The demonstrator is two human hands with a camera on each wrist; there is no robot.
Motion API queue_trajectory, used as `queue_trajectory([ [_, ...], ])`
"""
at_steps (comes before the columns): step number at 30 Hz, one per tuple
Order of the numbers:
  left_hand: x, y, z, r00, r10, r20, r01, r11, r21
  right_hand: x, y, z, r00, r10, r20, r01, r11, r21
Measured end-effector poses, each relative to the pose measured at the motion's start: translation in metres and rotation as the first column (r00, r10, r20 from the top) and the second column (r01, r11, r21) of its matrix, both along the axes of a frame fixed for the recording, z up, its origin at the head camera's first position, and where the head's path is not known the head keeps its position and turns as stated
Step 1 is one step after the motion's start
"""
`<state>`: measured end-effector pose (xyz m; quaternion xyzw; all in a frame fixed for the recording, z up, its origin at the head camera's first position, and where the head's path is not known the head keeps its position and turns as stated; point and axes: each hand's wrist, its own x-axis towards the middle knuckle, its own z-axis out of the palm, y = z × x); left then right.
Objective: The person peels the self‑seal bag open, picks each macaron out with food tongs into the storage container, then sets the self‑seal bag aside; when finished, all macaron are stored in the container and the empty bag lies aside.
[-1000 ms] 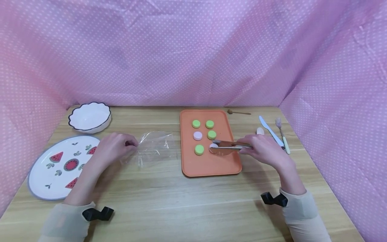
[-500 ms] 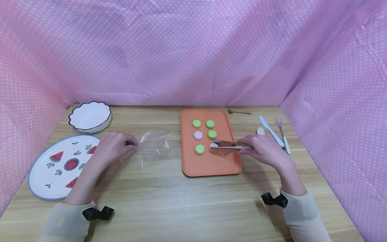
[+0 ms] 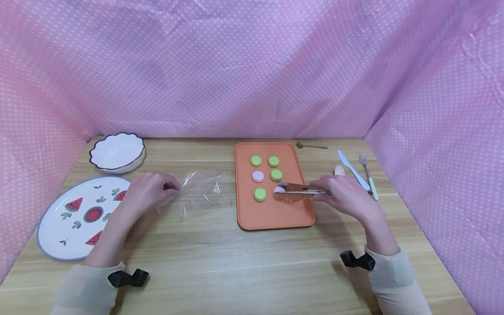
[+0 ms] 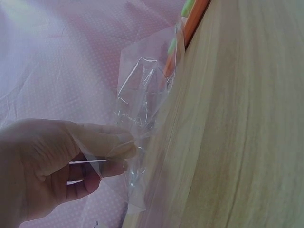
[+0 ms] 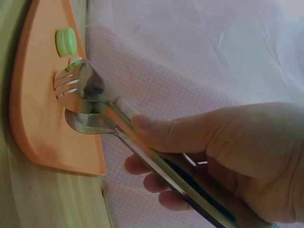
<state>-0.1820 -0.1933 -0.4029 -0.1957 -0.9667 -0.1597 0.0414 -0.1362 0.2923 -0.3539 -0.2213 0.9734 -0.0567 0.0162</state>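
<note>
My left hand (image 3: 151,194) pinches the near left edge of a clear plastic bag (image 3: 202,192), which lies flat toward the tray. In the left wrist view the bag (image 4: 145,90) is held between thumb and fingers. My right hand (image 3: 346,194) holds metal serving tongs (image 3: 305,188) over an orange tray (image 3: 275,218). The tips of the tongs are at a lilac macaron (image 3: 279,190), partly hiding it; whether they grip it I cannot tell. One end is slotted like a fork and the other is spoon-shaped, as the right wrist view of the tongs (image 5: 95,85) shows.
Several green macarons (image 3: 260,194) and another lilac macaron (image 3: 257,176) sit on the tray. At left are a watermelon-patterned plate (image 3: 67,227) and a scalloped white bowl (image 3: 118,151). A honey dipper (image 3: 313,146), table knife (image 3: 353,170), spoon (image 3: 339,170) and fork (image 3: 369,177) lie at right.
</note>
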Motion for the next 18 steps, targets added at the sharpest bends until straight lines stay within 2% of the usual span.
queue_trajectory([
  [18,0.0008,-0.0002,-0.0009,1.0,0.009,0.006,-0.009,1.0,0.003,0.0018,-0.0009,-0.0002,1.0,0.007,-0.027,-0.007,1.0,0.023],
])
